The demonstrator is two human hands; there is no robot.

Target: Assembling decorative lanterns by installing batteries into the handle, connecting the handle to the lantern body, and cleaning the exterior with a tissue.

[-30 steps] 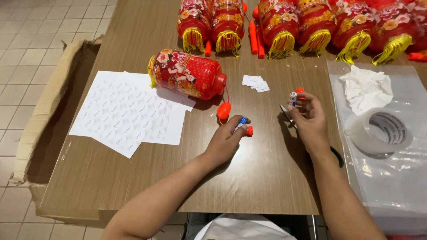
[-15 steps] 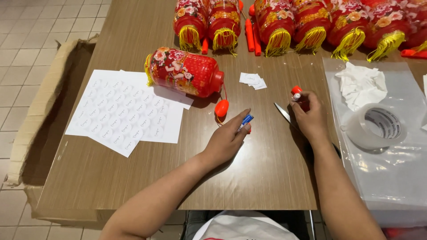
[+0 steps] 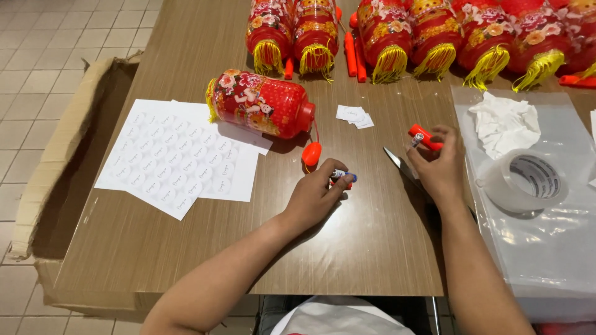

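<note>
Wooden bench fills most of the head view, tiled floor at left. Open cardboard box sits on the floor against the bench's left edge. Clear plastic sheet covers the bench's right end, with a crumpled white tissue and a roll of clear tape on it. Row of red lanterns with yellow tassels along the far edge, loose orange sticks between them. White sticker sheets lie left of centre, overlapping. One red lantern lies on its side, touching the sheets' upper right corner; its orange handle piece hangs from a cord just beside it. Small white paper scraps lie right of that lantern.

Left hand rests on the bench near centre, fingers pinched on a small battery with a blue end, an orange bit under it. Right hand is raised slightly, fingers closed around an orange battery holder. Scissors lie on the bench just under the right hand, blade tip pointing up-left, handles hidden by the hand.
</note>
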